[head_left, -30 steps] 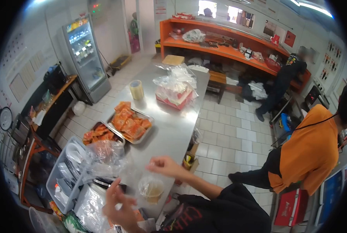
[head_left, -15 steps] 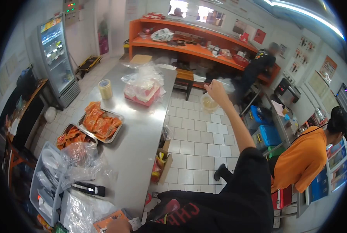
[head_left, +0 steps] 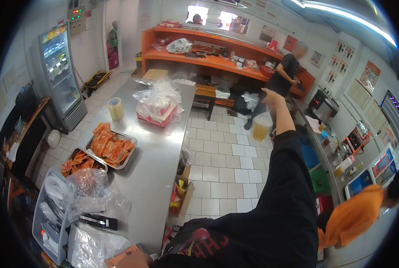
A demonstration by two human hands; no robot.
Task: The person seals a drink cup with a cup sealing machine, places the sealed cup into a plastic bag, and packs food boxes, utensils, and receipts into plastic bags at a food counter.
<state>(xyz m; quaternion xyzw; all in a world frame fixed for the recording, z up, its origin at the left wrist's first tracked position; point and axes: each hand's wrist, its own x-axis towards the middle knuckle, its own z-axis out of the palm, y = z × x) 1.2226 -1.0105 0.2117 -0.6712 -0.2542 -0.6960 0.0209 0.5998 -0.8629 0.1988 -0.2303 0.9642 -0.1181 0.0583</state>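
Observation:
My right hand (head_left: pixel 274 99) is stretched out ahead over the floor, closed at the top of a clear plastic bag. The bag of yellowish liquid (head_left: pixel 262 128) hangs below the fist; whether a cup is inside I cannot tell. Low at the frame's bottom, my left hand (head_left: pixel 137 260) lies at an orange and black printed packet (head_left: pixel 123 254) on the steel table (head_left: pixel 150 178); its fingers are mostly hidden. Beside the packet are flat clear plastic bags (head_left: pixel 92 244) and a black object (head_left: pixel 99 221).
Two metal trays of orange sachets (head_left: pixel 112 145) stand on the table with a tape roll (head_left: pixel 115 108) and a pink box (head_left: pixel 157 115) under plastic. A grey bin (head_left: pixel 52 214) sits at left. One person in orange (head_left: pixel 353 216) is at right, another in black (head_left: pixel 282 73) ahead.
My right hand has moved right with the bag, which now hangs straighter and shows more clearly. The person in black has turned and stands more upright. The person in orange appears lower in view.

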